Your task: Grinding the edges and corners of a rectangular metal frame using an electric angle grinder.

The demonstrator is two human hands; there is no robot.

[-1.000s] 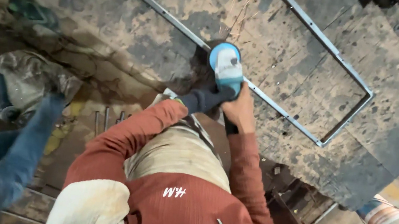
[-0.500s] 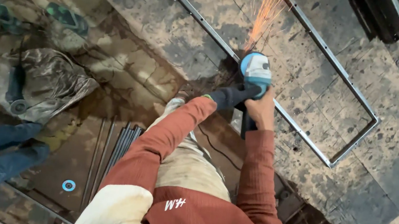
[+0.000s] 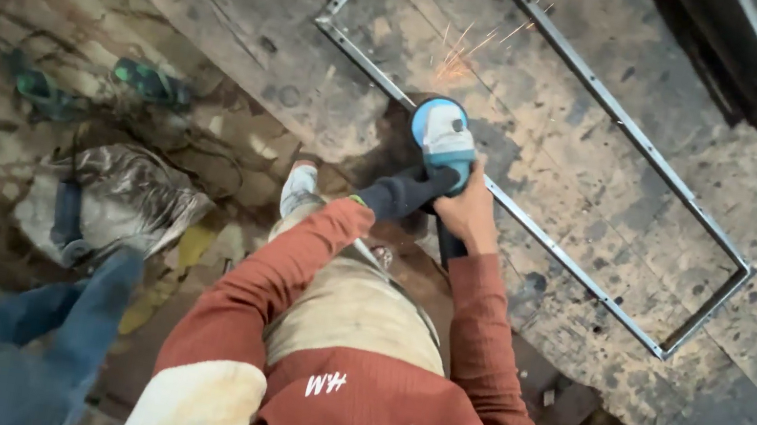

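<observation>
The angle grinder [image 3: 445,138], blue and white with a round guard, sits on the near long bar of a thin rectangular metal frame [image 3: 610,112] that lies flat on a worn, stained wooden tabletop [image 3: 249,7]. The grinder meets the bar close to the frame's left end, not far from the tabletop's near edge, and a small spray of orange sparks [image 3: 465,52] fans away from it across the boards inside the frame.

The left hand [image 3: 406,195], in a dark glove, has its grip wrapped around the grinder's body from the left. The bare right hand [image 3: 472,211] has its grip closed around the dark rear handle just beside it. Both sleeves are rust red.

Below the tabletop's near edge, on the littered floor, lie a crumpled grey sack [image 3: 119,201] and, farther left, a pair of green sandals [image 3: 152,82]. Another person's leg in blue jeans [image 3: 17,329] stands near the sack.
</observation>
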